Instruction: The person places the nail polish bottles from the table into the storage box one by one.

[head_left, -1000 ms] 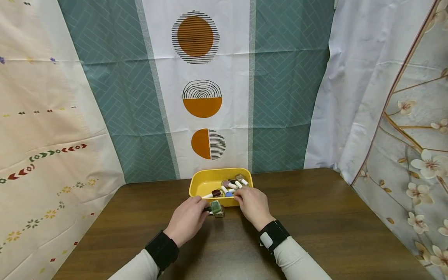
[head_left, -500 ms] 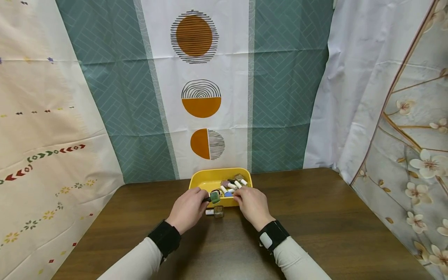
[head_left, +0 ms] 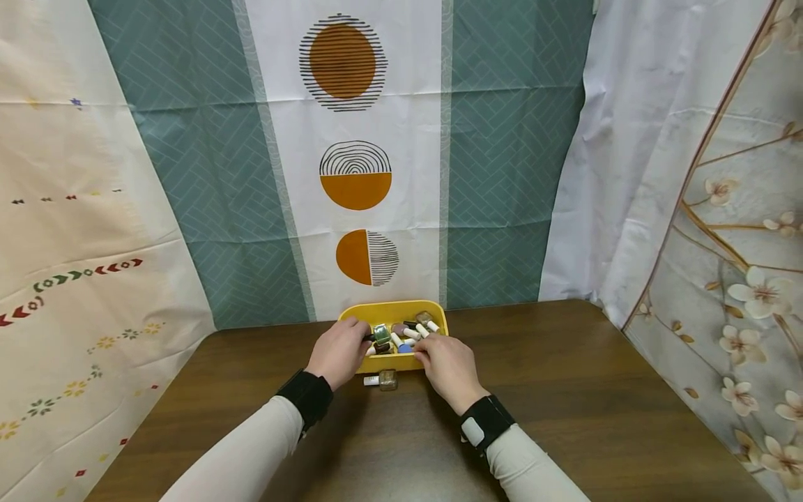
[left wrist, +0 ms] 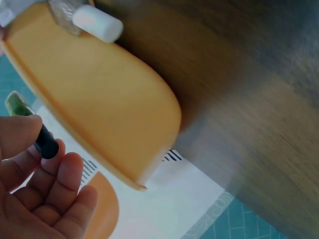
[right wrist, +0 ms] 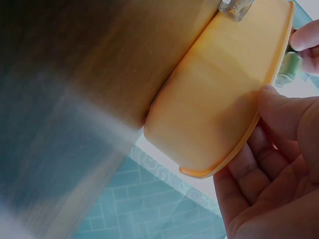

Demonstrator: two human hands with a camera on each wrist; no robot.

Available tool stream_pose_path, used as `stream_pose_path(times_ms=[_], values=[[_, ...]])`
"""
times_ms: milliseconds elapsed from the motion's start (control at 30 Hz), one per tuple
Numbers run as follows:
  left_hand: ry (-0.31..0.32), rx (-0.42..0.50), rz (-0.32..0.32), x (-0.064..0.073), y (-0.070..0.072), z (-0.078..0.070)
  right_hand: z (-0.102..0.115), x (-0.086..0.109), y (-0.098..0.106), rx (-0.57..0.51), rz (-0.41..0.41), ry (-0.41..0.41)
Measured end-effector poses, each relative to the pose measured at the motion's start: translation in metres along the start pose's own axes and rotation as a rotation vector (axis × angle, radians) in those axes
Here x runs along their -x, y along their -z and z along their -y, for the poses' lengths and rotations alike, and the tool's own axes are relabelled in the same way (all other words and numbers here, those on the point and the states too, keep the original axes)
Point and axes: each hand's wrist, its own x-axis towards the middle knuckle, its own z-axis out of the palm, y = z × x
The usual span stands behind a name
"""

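Note:
My left hand [head_left: 339,352] pinches a nail polish bottle [head_left: 381,333] by its black cap [left wrist: 47,145], over the left part of a yellow plastic bin [head_left: 408,362]. Green polish shows through the clear glass. At the bin's front right, my right hand [head_left: 449,366] grips the rim; in the right wrist view its thumb [right wrist: 271,102] lies on the outer side, with the other fingers behind the rim. Several nail polish bottles with mostly white caps lie jumbled inside the bin, one of them blue [head_left: 404,348].
Another nail polish bottle [head_left: 389,380], brownish and glittery with a white cap, lies on the wooden table [head_left: 401,446] just before the bin. Patterned cloth [head_left: 502,174] hangs behind the table and along both sides.
My left hand has carried the green nail polish forward from in front of the bin, up over its front rim. My right hand stays at the rim. The view has shifted slightly.

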Motion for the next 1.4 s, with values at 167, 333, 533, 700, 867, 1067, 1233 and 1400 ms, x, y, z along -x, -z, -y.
stream_pose_path(times_ms=[167,333,533,700,867,1067,1233,1400], values=[[-0.024,-0.04,-0.003,-0.01,-0.004,0.003,0.001,0.001,0.0,-0.001,0.004,-0.006],[-0.016,-0.078,-0.005,-0.022,-0.011,0.01,0.002,0.001,0.001,-0.001,0.007,-0.007],[0.033,-0.11,0.054,-0.035,-0.018,0.018,0.003,0.001,-0.001,-0.01,0.021,-0.017],[0.054,-0.142,0.096,-0.044,-0.021,0.021,0.004,0.002,-0.002,-0.007,0.021,-0.011],[0.048,-0.175,0.088,-0.048,-0.026,0.021,0.005,0.001,-0.002,-0.004,0.016,-0.004],[0.053,-0.206,0.12,-0.055,-0.037,0.023,0.004,0.0,-0.001,-0.001,0.022,-0.003],[0.066,-0.205,0.138,-0.061,-0.045,0.022,0.003,-0.001,0.0,0.006,0.021,-0.008],[0.082,-0.191,0.155,-0.064,-0.047,0.02,0.002,-0.002,0.001,0.005,0.027,-0.011]])
